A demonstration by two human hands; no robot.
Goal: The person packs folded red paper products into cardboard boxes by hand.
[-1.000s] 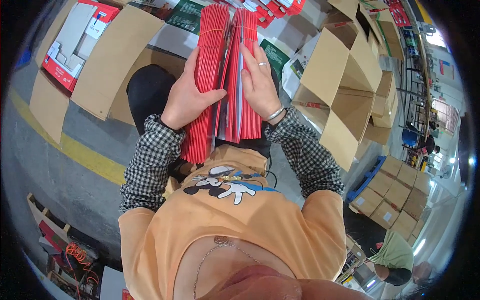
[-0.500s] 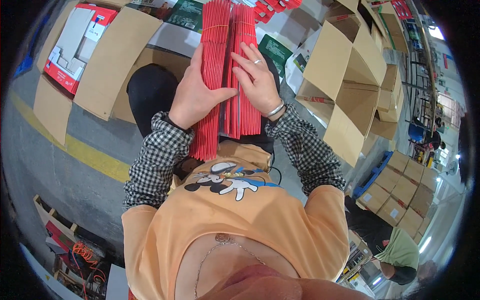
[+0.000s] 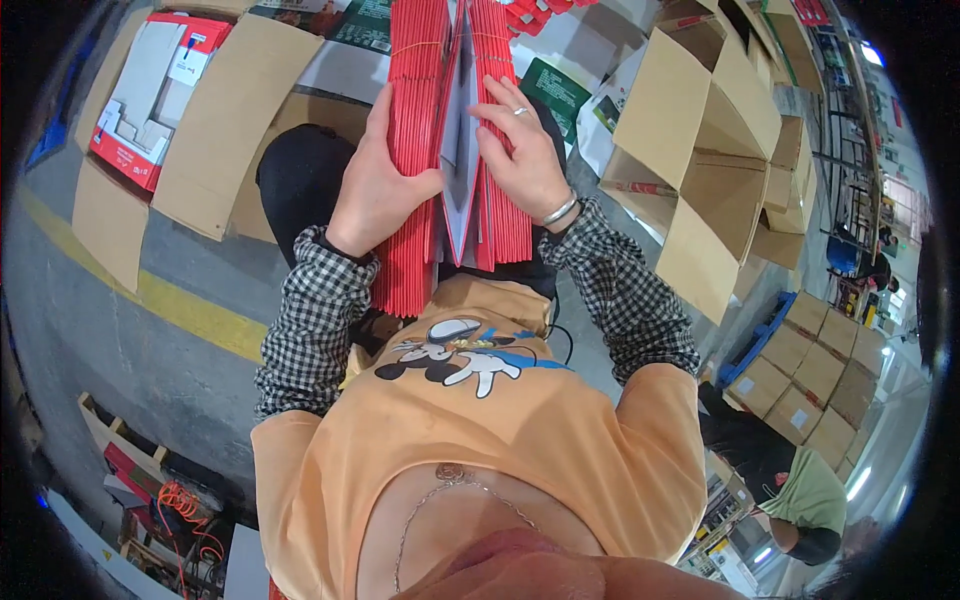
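Observation:
Two bundles of flat red folded card pieces stand on edge across my lap, side by side. My left hand (image 3: 385,195) lies on the left bundle (image 3: 407,240), fingers along its outer side and thumb across the top edges. My right hand (image 3: 525,155) grips the right bundle (image 3: 510,225), its bent fingers and thumb at the inner edge. Between the bundles a grey-white inner face (image 3: 460,190) of a parted piece shows in a V-shaped gap. A thin band (image 3: 415,46) crosses the far part of the left bundle. Some right fingertips are hidden among the cards.
An open carton (image 3: 235,105) holding a red-and-white box (image 3: 155,100) stands at left. More open cartons (image 3: 715,160) are on the right. Green printed sheets (image 3: 550,95) and red pieces (image 3: 540,14) lie ahead. Stacked cartons (image 3: 800,380) and another person (image 3: 805,490) are at lower right.
The gap between the two bundles has widened, baring the grey-white inner face. My left hand and its bundle have shifted slightly left, my right hand slightly right.

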